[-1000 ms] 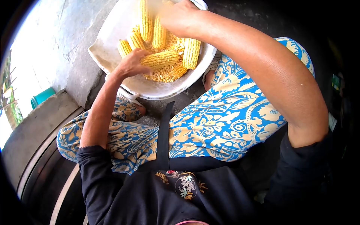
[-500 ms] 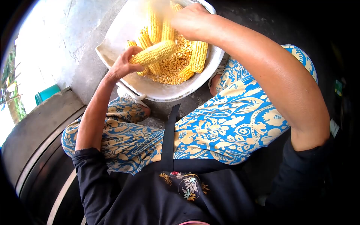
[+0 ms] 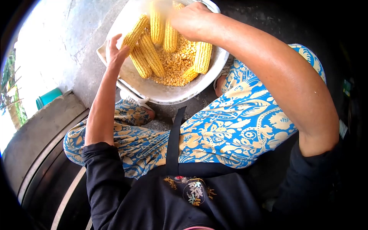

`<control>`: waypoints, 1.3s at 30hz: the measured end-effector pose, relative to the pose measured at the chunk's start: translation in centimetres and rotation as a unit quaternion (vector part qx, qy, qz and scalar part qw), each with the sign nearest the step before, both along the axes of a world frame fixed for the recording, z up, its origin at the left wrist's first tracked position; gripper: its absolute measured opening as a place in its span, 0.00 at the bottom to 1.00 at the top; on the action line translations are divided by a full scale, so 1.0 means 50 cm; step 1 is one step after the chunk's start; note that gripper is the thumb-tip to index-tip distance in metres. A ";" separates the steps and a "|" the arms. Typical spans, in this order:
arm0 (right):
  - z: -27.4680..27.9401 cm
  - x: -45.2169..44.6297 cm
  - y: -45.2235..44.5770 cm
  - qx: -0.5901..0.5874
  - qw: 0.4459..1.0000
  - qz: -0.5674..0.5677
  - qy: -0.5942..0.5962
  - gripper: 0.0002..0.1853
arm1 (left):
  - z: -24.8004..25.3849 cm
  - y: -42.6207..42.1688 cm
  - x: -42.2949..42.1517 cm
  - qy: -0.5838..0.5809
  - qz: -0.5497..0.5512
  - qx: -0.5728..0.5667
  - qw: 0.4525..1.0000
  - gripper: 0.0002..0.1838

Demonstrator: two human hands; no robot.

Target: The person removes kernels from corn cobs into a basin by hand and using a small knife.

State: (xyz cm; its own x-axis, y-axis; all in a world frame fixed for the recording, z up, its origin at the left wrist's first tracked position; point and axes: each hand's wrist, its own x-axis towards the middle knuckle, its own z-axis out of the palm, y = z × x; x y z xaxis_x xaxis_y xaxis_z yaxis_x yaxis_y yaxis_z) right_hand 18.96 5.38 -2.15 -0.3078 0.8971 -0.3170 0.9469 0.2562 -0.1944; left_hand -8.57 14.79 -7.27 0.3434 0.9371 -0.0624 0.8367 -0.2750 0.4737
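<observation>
A white basin [image 3: 172,99] holds several yellow corn cobs [image 3: 203,56] on a bed of loose kernels [image 3: 174,65]. At the basin's left side, my left hand [image 3: 116,51] grips the lower end of a corn cob [image 3: 135,32] that tilts up to the right. Two more cobs lean side by side just right of that hand. Over the basin's upper right part is my right hand [image 3: 189,21]; its fingers are smeared by a blurred patch at the top, so what they hold cannot be made out.
The basin stands on a grey floor [image 3: 78,50] between my knees, which patterned blue and cream cloth [image 3: 237,119] covers. A teal container [image 3: 49,97] is at the left, beside a low concrete ledge [image 3: 50,119].
My left hand first lifted a cob lying across the kernels, then moved it up and left, turning it steeper. The right hand stays near the same place over the basin.
</observation>
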 end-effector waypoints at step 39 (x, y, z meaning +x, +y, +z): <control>0.009 0.015 -0.013 0.025 0.999 0.031 -0.005 0.10 | -0.053 -0.169 0.169 0.168 -0.145 -0.336 0.915 0.23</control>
State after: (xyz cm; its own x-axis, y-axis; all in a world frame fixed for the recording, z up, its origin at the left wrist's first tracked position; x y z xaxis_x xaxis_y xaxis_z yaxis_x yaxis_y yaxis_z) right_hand 19.69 4.75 -1.70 -0.3594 0.8914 -0.2761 0.9311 0.3228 -0.1699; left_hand -0.12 6.33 -9.91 0.4269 0.5215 -0.7388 0.9043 -0.2500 0.3460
